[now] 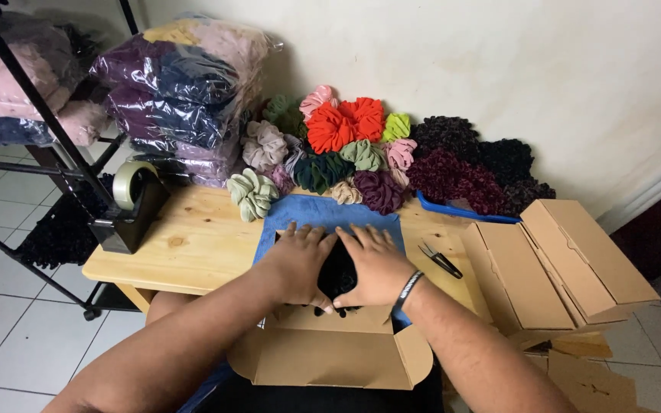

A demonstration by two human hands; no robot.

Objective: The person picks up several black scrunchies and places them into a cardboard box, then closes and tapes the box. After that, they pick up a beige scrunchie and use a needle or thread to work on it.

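Now left hand [297,262], right hand [376,268] flat, palms pressing black scrunchies [337,274] into box [330,356].

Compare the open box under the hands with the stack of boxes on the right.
The open box has its flaps spread, with both hands pressing black fabric into it; the stacked boxes are closed and untouched. The open box lies in front of the person; the stacked ones lean tilted beside the table. Both are plain brown cardboard.
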